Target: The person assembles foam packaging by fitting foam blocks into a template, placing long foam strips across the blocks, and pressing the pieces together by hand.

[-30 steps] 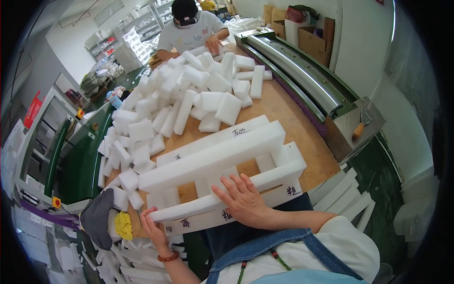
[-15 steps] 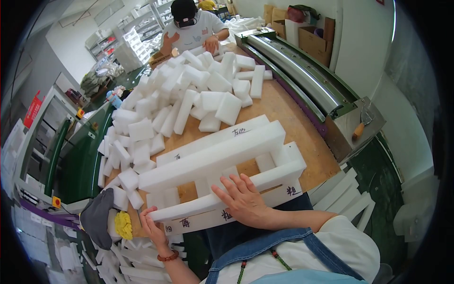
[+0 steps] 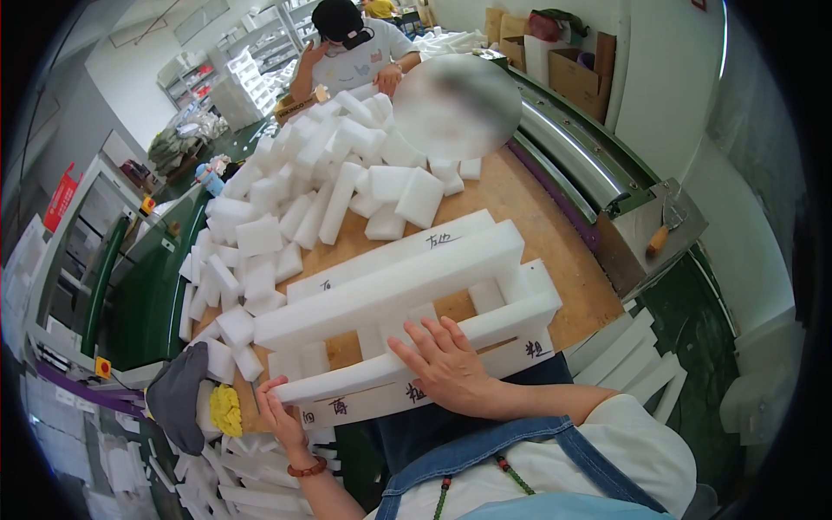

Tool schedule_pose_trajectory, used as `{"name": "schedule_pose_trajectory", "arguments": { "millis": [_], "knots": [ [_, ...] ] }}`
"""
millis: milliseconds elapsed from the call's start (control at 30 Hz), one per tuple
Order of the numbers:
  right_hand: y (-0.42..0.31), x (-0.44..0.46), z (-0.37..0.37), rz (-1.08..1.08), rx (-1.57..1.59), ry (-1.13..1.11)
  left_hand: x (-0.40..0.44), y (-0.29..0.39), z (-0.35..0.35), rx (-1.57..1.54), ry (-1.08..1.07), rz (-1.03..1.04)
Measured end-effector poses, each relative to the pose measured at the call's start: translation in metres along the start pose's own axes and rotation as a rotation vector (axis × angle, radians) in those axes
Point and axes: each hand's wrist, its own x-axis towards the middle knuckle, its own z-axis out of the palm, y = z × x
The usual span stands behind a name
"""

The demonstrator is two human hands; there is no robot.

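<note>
Foam frame (image 3: 390, 290) apparently being steadied beneath right hand (image 3: 449, 368), fingers laid apart; grip of left hand (image 3: 281, 422) cannot be told. Even support seems called for.

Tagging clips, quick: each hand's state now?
Left hand: at one end of the white foam frame; grip unclear.
Right hand: open, laid on the frame.

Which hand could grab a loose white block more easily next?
Probably the left hand: it's close to the nearest loose blocks, while the right hand lies farther off, on the front white bar.
</note>
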Motion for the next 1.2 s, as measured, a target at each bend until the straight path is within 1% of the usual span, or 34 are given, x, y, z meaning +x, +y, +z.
{"name": "schedule_pose_trajectory", "arguments": {
  "millis": [267,333,367,433,500,533,600,667,700,800,933,967,1100,1200],
  "knots": [
    [-0.001,-0.001,0.003,0.012,-0.007,0.019,0.001,0.001,0.0,-0.026,-0.006,-0.019],
    [0.0,-0.001,0.005,0.015,-0.02,0.033,0.004,-0.003,-0.006,0.084,-0.044,0.032],
    [0.0,-0.002,0.001,0.044,0.003,0.004,0.002,0.0,-0.005,0.11,-0.068,0.001],
    [0.008,-0.002,-0.009,-0.007,0.085,-0.048,0.003,0.007,0.0,0.069,-0.042,0.015],
    [0.017,-0.01,-0.01,0.01,0.138,0.003,0.004,0.007,-0.001,0.092,-0.039,-0.015],
    [0.026,-0.014,-0.014,0.053,0.117,0.039,0.005,0.006,-0.001,0.116,-0.076,-0.049],
    [0.046,-0.022,-0.026,0.14,0.059,0.096,0.006,0.005,-0.003,0.031,-0.043,-0.087],
    [0.072,-0.036,-0.045,0.331,0.065,0.057,0.003,0.004,-0.004,0.042,-0.065,-0.138],
    [0.088,-0.043,-0.048,0.324,0.06,0.156,0.003,0.004,-0.005,0.033,-0.056,-0.153],
    [0.127,-0.062,-0.052,0.387,0.071,0.207,0.007,0.005,-0.006,0.007,-0.029,-0.161],
    [0.154,-0.072,-0.045,0.612,0.922,0.058,0.008,0.001,-0.008,-0.012,-0.042,-0.159],
    [0.154,-0.072,-0.042,0.611,0.922,0.055,0.008,0.001,-0.007,-0.012,-0.04,-0.161],
    [0.152,-0.071,-0.021,0.595,1.128,0.211,0.005,0.007,-0.005,-0.004,-0.029,-0.167],
    [0.147,-0.071,-0.018,0.612,1.161,0.241,0.007,0.004,-0.007,0.005,-0.03,-0.171]
  ]
}}
